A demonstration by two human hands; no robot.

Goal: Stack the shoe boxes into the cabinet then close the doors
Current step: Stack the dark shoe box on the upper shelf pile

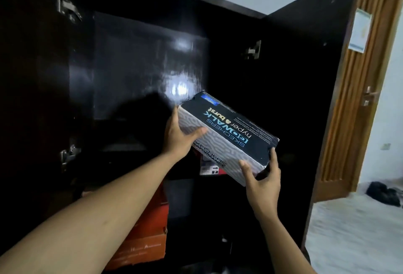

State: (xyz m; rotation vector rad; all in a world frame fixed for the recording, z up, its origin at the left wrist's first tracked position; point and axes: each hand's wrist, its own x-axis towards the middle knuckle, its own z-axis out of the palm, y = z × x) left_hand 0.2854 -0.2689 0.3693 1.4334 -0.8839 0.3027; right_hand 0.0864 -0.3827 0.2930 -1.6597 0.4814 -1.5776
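Observation:
I hold a shoe box (229,134) with a black lid and grey patterned sides, tilted, in front of the open dark cabinet (139,66). My left hand (181,136) grips its far left end. My right hand (261,180) grips its near right corner. Behind and below the held box a red shoe box (209,168) sits on a shelf, mostly hidden. Lower left, an orange shoe box (144,236) stands in the cabinet, partly covered by my left forearm. The right cabinet door (305,90) stands wide open.
The left cabinet door (26,77) is open too, with hinges showing. A wooden room door (357,99) with a metal handle stands behind the right cabinet door. Dark cloth (383,193) lies on the pale floor at the far right.

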